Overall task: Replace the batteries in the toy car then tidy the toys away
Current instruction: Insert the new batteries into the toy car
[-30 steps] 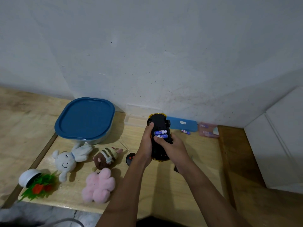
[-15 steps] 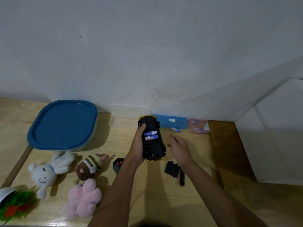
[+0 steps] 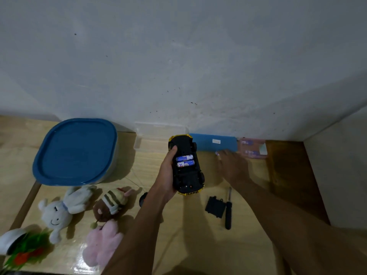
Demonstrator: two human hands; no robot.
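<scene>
The left hand (image 3: 167, 175) grips the toy car (image 3: 186, 175) from its left side, fingers curled under the body and thumb pressed on the chassis near the far end. The car is held upside down just above the middle of the wooden worktop (image 3: 188, 245), nose pointing to the wall. Two blue-and-white batteries (image 3: 185, 160) lie side by side in its open compartment. The right hand (image 3: 233, 165) is stretched out to the far right, palm down, blurred, fingers extended and holding nothing that I can see; the fingertips are just beside a small loose battery (image 3: 217, 153). That battery lies in front of a blue case (image 3: 212, 143) against the wall, with a pink packet (image 3: 252, 148) at its right. Nearer, to the right of the car, a black battery cover (image 3: 215, 207) lies beside a black screwdriver (image 3: 228, 211). On the left sit a blue-lidded container (image 3: 75, 151), a white rabbit plush (image 3: 57, 213), a brown plush (image 3: 110, 205) and a pink plush (image 3: 103, 243).
</scene>
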